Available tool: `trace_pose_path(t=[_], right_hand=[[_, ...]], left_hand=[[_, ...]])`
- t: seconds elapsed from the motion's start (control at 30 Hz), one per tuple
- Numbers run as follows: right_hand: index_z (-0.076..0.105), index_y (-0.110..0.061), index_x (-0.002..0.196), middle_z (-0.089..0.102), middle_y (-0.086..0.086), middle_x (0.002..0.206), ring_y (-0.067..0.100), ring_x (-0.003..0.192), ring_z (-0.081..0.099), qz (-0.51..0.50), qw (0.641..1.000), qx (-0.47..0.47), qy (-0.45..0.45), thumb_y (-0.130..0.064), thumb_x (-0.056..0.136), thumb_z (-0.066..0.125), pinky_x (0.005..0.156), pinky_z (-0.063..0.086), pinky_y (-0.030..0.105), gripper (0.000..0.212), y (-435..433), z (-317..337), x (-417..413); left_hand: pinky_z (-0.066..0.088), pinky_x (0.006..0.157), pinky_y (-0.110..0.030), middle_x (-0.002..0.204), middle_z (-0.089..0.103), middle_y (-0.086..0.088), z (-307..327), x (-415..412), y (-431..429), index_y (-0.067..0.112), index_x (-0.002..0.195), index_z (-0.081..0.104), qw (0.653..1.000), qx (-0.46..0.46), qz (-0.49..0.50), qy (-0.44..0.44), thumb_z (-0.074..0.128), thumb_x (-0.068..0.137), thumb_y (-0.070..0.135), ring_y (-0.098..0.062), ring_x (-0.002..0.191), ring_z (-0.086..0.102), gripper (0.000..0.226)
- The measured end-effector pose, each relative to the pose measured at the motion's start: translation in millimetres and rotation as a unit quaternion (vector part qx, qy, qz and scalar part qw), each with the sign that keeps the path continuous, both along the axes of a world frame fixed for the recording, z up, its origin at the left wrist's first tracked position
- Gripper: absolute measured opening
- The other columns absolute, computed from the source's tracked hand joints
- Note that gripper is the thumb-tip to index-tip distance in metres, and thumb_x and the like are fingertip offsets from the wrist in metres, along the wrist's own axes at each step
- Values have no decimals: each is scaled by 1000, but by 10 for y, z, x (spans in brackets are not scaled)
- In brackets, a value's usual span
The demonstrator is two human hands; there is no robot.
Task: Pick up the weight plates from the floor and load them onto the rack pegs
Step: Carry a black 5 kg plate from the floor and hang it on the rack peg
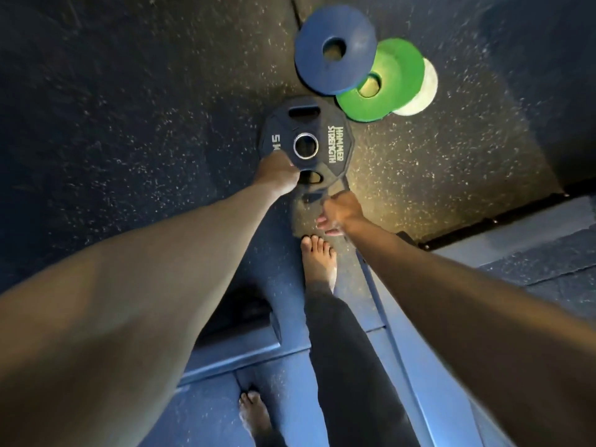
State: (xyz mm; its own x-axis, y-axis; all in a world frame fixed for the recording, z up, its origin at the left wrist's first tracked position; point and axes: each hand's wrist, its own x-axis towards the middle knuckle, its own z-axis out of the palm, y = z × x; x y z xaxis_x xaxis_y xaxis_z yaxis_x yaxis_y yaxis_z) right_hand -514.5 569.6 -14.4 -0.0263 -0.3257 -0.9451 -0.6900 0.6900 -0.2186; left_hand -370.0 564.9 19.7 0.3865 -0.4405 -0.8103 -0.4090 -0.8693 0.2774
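Note:
A black Hammer Strength 5 kg plate (322,124) is in the middle of the view, over the speckled rubber floor. My left hand (278,171) grips its near left edge beside the grip slot. A second dark plate (314,195), blurred, shows just under its near edge. My right hand (341,211) is curled round the near right rim of these plates; which of the two it holds I cannot tell. Beyond them a blue plate (354,64) lies overlapping a green plate (398,77), which in turn covers a white plate (425,91).
My bare feet (317,262) stand just behind the black plates, the other foot (254,414) further back. A metal frame base (419,366) runs along the floor on the right and near side, with a bolted black strip (496,217) at the right.

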Motion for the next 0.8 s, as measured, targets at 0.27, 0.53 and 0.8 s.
trace_pose_path(t=[0.27,0.53,0.8], right_hand=[[52,-3,124,68,23,108,34,83,71,-134,986,98,-1,-33,98,55,58,59,36,40,-242,-941,224],[43,-1,133,68,27,100,35,64,73,-268,957,109,6,-19,90,55,49,58,42,48,-272,-1532,392],[35,-1,131,60,24,99,42,79,69,-262,962,0,81,-13,82,51,52,60,44,53,-230,-1580,403]], left_hand=[[39,106,-48,142,40,-17,-1150,369,-733,11,132,46,989,-37,22,-144,59,86,13,-35,133,36,48],[32,108,-46,151,26,-17,-1686,340,-1258,12,147,21,977,-71,-68,-191,74,81,21,-33,140,26,85],[47,97,-49,138,42,-18,-1833,456,-1156,15,132,48,941,-102,-196,-257,71,84,5,-33,128,42,54]])
